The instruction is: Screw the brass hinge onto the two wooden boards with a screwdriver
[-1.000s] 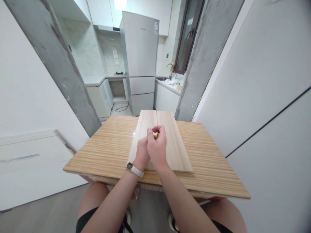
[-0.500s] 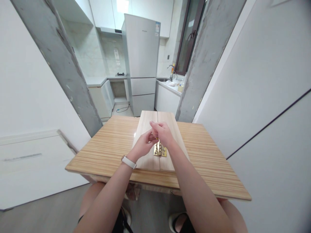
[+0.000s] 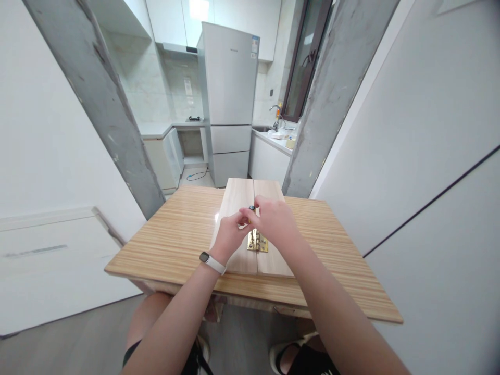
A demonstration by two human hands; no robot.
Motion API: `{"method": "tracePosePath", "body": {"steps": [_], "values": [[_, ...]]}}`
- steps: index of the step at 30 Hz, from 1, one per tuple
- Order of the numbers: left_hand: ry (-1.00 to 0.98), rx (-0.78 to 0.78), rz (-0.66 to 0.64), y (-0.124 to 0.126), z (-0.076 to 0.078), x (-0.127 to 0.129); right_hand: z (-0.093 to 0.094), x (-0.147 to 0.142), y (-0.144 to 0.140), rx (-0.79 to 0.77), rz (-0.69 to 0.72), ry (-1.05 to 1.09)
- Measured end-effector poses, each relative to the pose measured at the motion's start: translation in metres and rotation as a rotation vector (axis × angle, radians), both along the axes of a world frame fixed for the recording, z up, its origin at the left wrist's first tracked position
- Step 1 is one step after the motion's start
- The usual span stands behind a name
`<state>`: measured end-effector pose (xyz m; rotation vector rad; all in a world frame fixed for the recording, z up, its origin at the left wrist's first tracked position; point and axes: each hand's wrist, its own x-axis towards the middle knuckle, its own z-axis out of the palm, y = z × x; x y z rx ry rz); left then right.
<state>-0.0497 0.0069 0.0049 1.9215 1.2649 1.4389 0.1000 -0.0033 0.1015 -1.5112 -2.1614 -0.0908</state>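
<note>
I see both hands meeting over the pair of pale wooden boards [image 3: 269, 260] that lie side by side on the striped light-wood bench [image 3: 175, 234]. My left hand [image 3: 228, 234], with a white-strapped watch [image 3: 212, 262] on its wrist, has its fingertips pinched together against those of my right hand [image 3: 275, 224]; between them sits a small dark-topped tool [image 3: 252, 209], too small for me to name, and both hands appear to be closed on it. Just below the hands, straddling the seam between the boards, lies the small brass hinge [image 3: 258, 242], flat and partly hidden by the right hand. Beyond the boards' far edge stands a tall white refrigerator [image 3: 229, 99], with a sink tap [image 3: 275, 114] to its right.
</note>
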Motion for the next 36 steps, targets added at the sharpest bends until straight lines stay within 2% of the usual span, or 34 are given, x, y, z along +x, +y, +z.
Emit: {"method": "tracePosePath", "body": {"steps": [6, 11, 19, 23, 26, 29, 32, 36], "values": [[-0.036, 0.010, -0.055, -0.006, 0.008, 0.011, -0.003, -0.005, -0.001, 0.008, -0.023, -0.182], [-0.049, -0.045, -0.102, -0.001, 0.008, 0.004, -0.005, 0.003, 0.006, 0.007, 0.090, -0.192], [-0.063, -0.086, -0.299, 0.003, 0.009, -0.008, -0.004, 0.004, 0.011, -0.070, 0.326, -0.152], [-0.107, -0.119, -0.384, 0.004, 0.010, -0.009, -0.003, 0.005, 0.010, -0.084, 0.362, -0.122], [-0.083, -0.105, -0.359, 0.004, 0.009, -0.009, 0.000, 0.010, 0.010, -0.123, 0.375, -0.087], [0.028, -0.048, -0.256, 0.004, 0.009, -0.009, 0.005, 0.014, 0.007, -0.133, 0.420, -0.010], [0.145, 0.026, -0.144, 0.002, 0.009, -0.007, 0.007, 0.015, 0.002, -0.056, 0.305, 0.034], [0.111, 0.067, -0.110, 0.001, 0.008, -0.001, 0.004, 0.009, -0.002, 0.014, 0.077, -0.122]]}}
